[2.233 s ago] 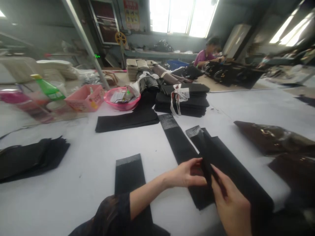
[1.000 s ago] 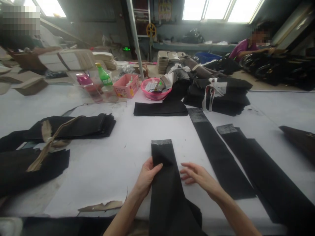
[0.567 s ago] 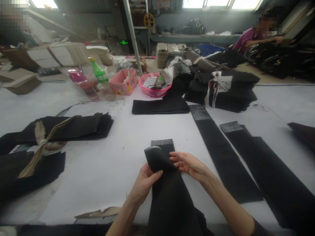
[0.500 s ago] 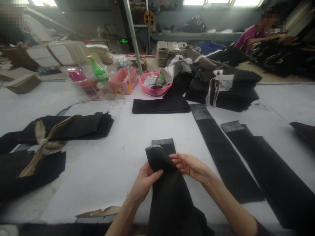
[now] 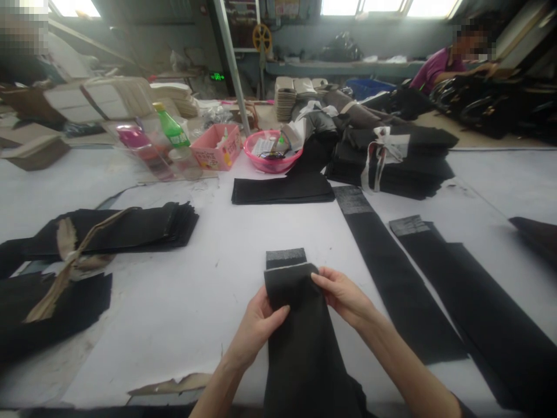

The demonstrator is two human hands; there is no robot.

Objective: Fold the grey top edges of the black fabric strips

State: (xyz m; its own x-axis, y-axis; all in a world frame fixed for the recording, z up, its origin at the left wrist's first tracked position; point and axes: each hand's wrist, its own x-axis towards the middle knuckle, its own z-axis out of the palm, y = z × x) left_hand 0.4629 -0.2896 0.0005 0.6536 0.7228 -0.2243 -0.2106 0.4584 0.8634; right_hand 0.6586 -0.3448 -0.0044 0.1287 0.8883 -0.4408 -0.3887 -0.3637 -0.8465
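Observation:
Between my hands is a strip of black fabric (image 5: 300,342), its far end raised off the table and its near end running out of view at the bottom. My left hand (image 5: 261,325) grips the strip's left edge, thumb on top and fingers underneath. At the upper right corner, my right hand (image 5: 342,290) pinches the same strip between thumb and fingers. Just beyond, another black strip (image 5: 285,256) with a greyish band at its end lies flat, mostly covered by the held one.
On the right lie long black strips (image 5: 395,278) with grey ends. Tied black fabric bundles (image 5: 130,229) sit at left and another stack (image 5: 391,159) at back right. A pink basket (image 5: 273,159), pink box (image 5: 217,148) and green bottle (image 5: 172,126) stand behind. A person (image 5: 430,69) works at far right.
My right hand has moved onto the strip's upper right corner and now pinches it. The strip's far end, curled before, is spread flatter. My left hand keeps its hold.

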